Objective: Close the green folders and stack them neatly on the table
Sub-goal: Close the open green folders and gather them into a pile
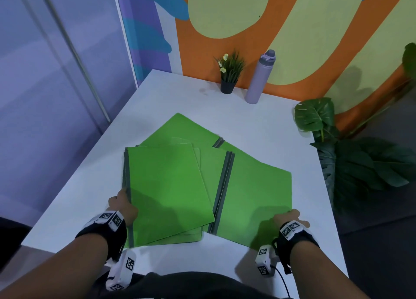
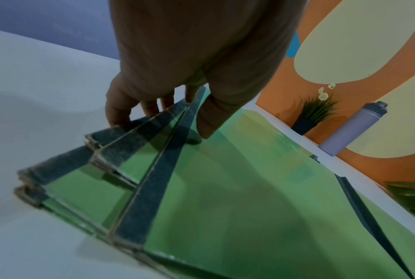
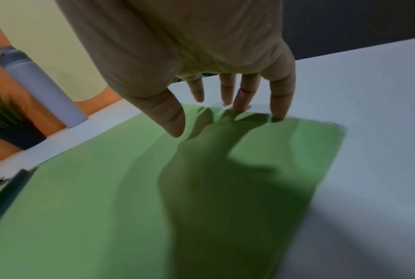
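At the lower left of the head view, the left hand [image 1: 122, 205] pinches the closed folders [image 1: 166, 186] by their spines, steadying them on the surface [image 1: 258, 123]; the right hand [image 1: 290, 219], fingers loose, holds nothing and touches the open folder [image 1: 258, 199] at its edge, seemingly to close it.

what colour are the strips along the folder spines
Dark grey strips on green folders, clearest in the left wrist view.

Office-like room: white table [image 1: 202, 91], folders [image 1: 171, 186], bright mural wall [image 1: 292, 28]

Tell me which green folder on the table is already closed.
The closed folder on top, its grey spine gripped by the left hand. The others lie spread open beneath, spines up.
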Available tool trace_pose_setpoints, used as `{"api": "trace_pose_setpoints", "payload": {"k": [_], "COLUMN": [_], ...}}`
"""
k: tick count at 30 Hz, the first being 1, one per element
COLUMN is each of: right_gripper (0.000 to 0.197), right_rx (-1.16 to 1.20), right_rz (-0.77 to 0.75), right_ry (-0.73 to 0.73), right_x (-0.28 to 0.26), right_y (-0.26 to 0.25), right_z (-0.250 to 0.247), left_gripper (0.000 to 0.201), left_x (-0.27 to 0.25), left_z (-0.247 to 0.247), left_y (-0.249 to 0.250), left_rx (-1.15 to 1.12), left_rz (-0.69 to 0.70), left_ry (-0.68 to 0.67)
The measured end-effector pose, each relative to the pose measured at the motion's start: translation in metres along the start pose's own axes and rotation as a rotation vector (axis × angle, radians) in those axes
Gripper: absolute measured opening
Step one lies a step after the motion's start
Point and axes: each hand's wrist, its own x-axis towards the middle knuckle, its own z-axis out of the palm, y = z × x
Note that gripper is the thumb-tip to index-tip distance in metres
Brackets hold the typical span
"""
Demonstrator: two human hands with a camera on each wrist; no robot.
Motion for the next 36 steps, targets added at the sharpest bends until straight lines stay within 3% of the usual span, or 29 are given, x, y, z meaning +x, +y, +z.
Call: {"api": "trace_pose_setpoints", "payload": {"k": [5, 8, 11, 13, 18, 22, 29, 31, 33, 36], "right_gripper": [0.057, 0.030, 0.013, 0.008, 0.024, 0.017, 0.018, 0.017, 0.015, 0.012], "right_rx": [0.219, 0.175, 0.443, 0.485, 0.393, 0.406, 0.685, 0.748, 0.794, 0.815], "right_rz": [0.020, -0.105, -0.240, -0.361, -0.599, -0.756, -1.100, -1.214, -1.330, -1.418], "right_ry": [-0.065, -0.087, 0.130, 0.272, 0.556, 0.759, 1.079, 1.087, 1.035, 0.775], "right_x": [0.007, 0.007, -0.008, -0.025, -0.067, -0.100, -0.133, -0.139, -0.147, -0.155], "right_y": [0.000, -0.005, -0.025, -0.044, -0.086, -0.100, -0.104, -0.103, -0.104, -0.113], "right_z": [-0.004, -0.011, -0.031, -0.052, -0.116, -0.146, -0.158, -0.160, -0.160, -0.147], "left_gripper": [0.083, 0.080, 0.081, 0.081, 0.071, 0.061, 0.056, 0.057, 0.072, 0.107], "left_x": [-0.002, -0.001, -0.001, -0.002, -0.007, -0.011, -0.012, -0.015, -0.019, -0.031], "left_z": [0.001, 0.000, -0.001, -0.002, -0.006, -0.008, -0.012, -0.016, -0.021, -0.034], "left_y": [-0.001, 0.000, 0.003, 0.004, 0.009, 0.012, 0.010, 0.012, 0.017, 0.033], "left_rx": [-0.011, 0.009, 0.005, 0.017, 0.044, 0.084, 0.108, 0.079, 0.055, -0.157], "left_rz": [0.047, 0.048, 0.052, 0.055, 0.067, 0.070, 0.106, 0.109, 0.123, 0.204], "left_ry": [-0.051, -0.083, -0.102, -0.116, -0.162, -0.149, -0.160, -0.166, -0.176, -0.209]}}
